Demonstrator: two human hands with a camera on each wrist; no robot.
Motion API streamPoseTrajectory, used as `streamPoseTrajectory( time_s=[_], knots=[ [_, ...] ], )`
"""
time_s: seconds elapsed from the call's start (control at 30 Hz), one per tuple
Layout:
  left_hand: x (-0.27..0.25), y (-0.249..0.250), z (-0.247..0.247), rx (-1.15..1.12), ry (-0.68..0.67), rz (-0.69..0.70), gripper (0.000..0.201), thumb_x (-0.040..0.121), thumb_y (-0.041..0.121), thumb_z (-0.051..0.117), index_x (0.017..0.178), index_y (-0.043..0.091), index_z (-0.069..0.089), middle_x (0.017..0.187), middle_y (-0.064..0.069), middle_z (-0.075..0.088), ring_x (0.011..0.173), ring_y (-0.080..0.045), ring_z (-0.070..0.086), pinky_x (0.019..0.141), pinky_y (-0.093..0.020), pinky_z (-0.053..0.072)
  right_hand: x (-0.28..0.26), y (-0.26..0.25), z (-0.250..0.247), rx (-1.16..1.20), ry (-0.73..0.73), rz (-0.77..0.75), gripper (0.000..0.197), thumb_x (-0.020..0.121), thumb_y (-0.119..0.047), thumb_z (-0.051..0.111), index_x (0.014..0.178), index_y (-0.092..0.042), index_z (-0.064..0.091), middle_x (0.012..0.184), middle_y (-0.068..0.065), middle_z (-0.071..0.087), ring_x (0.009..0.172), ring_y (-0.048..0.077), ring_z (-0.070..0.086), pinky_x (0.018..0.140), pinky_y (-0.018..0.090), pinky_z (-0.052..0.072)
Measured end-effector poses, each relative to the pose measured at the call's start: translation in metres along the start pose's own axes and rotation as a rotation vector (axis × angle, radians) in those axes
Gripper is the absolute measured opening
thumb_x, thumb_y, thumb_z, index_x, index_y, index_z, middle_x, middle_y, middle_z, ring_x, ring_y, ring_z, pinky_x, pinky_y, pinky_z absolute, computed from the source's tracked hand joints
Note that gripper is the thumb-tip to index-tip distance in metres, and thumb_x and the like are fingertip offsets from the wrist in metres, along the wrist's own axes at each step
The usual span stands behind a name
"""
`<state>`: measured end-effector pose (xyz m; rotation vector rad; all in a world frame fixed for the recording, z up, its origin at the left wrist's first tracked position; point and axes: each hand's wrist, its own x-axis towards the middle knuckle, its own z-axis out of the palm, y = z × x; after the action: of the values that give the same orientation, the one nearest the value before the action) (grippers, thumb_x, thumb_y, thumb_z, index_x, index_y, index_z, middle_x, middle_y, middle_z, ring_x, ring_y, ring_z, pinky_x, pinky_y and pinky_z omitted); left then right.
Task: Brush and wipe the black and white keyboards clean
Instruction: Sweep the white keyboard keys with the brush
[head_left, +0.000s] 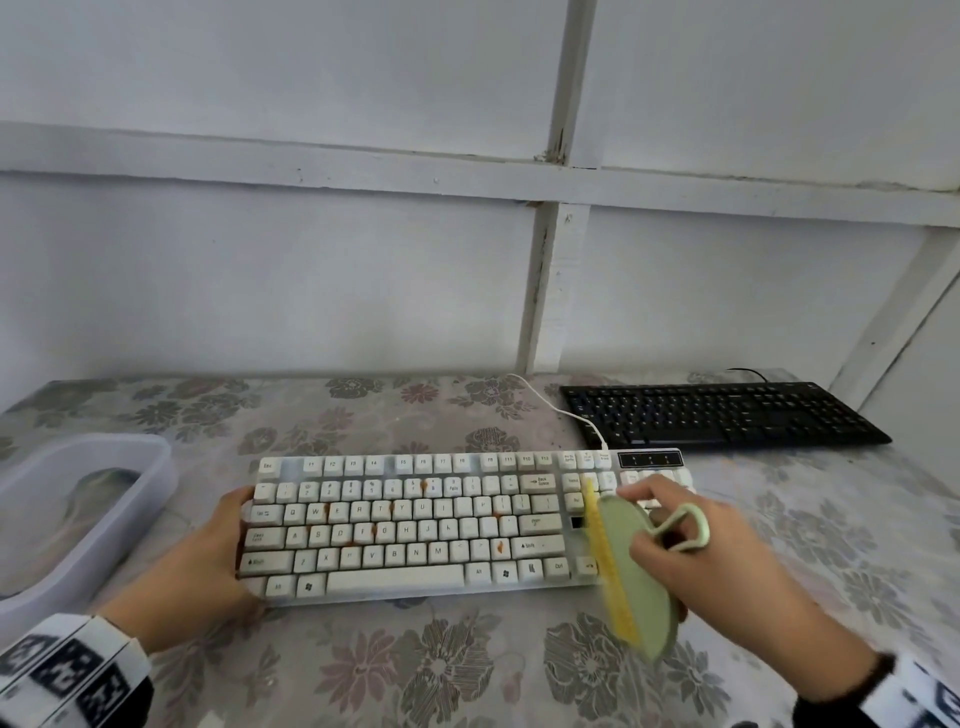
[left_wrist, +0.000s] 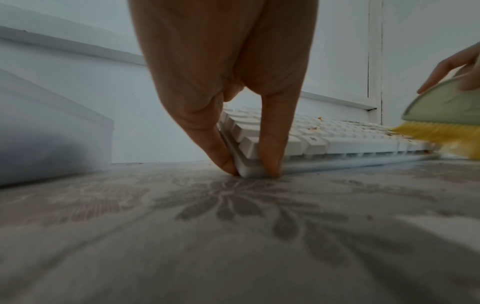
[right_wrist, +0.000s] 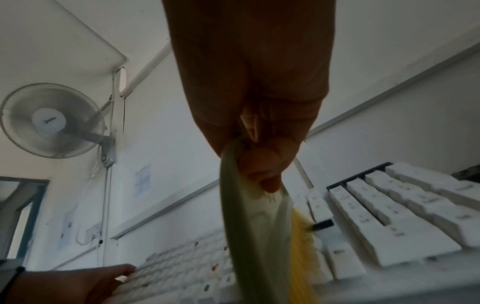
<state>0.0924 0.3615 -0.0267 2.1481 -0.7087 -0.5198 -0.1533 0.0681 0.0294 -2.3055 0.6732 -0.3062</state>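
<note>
**Hands at the white keyboard, brush at its right end**

Right hand (head_left: 722, 551) grips the green brush (head_left: 636, 577), whose yellow bristles (head_left: 610, 566) seem to touch the white keyboard (head_left: 415, 525), centre frame on the floral worktop (head_left: 415, 670). Left hand (head_left: 208, 561) clasps the keyboard's left edge, thumb and finger around its corner. Orange stains mark several keys. The black keyboard (head_left: 722, 415) lies at upper right; a translucent tub (head_left: 156, 483) sits at left.

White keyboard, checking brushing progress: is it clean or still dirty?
Still dirty: orange-brown stains sit between keys on the white keyboard, left of the brush.
</note>
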Motion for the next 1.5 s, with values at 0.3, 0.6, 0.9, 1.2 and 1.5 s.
streamPoseTrajectory(
  time_s=[0.3,0.6,0.9,1.2,1.5],
  knots=[
    [0.003,-0.006,0.000,0.071,-0.010,-0.032,0.130,0.020,0.060,0.087,0.130,0.030,0.024,0.104,0.017,0.054,0.093,0.001,0.056,0.078,-0.016,0.043,0.030,-0.035,-0.009,0.128,0.267,-0.102,0.032,0.087,-0.007,0.055,0.103,-0.034,0.059,0.076,-0.003,0.064,0.046,0.001,0.052,0.038,0.014,0.040],
    [0.010,-0.026,-0.003,0.110,0.014,0.002,0.123,0.022,0.080,0.073,0.126,0.041,0.021,0.119,0.015,0.054,0.107,-0.005,0.057,0.100,-0.036,0.046,0.020,-0.011,0.023,-0.015,0.086,-0.063,0.031,0.088,-0.009,0.053,0.107,-0.032,0.057,0.053,-0.001,0.050,0.039,0.007,0.039,0.037,0.017,0.028],
    [0.010,-0.024,-0.002,0.104,-0.004,-0.023,0.132,0.017,0.082,0.070,0.129,0.038,0.019,0.118,0.013,0.055,0.108,-0.009,0.057,0.101,-0.039,0.046,0.008,-0.026,-0.008,0.076,0.129,-0.064,0.031,0.083,-0.006,0.057,0.094,-0.035,0.063,0.069,0.007,0.064,0.044,0.006,0.039,0.042,0.020,0.033],
    [0.007,-0.017,-0.003,0.086,-0.012,-0.029,0.133,0.011,0.082,0.069,0.126,0.038,0.019,0.114,0.013,0.056,0.105,-0.007,0.057,0.100,-0.035,0.045,0.022,-0.006,0.018,0.028,0.115,-0.088,0.030,0.088,-0.009,0.054,0.108,-0.031,0.058,0.063,0.004,0.060,0.043,0.010,0.040,0.039,0.020,0.030],
    [0.010,-0.022,-0.002,0.106,0.000,-0.048,0.118,0.033,0.056,0.079,0.133,0.033,0.020,0.114,0.010,0.059,0.103,-0.009,0.060,0.099,-0.038,0.047,0.010,-0.019,-0.011,0.064,0.069,-0.050,0.031,0.084,-0.009,0.057,0.095,-0.037,0.064,0.067,0.001,0.063,0.053,0.014,0.048,0.046,0.025,0.038]
  ],
)
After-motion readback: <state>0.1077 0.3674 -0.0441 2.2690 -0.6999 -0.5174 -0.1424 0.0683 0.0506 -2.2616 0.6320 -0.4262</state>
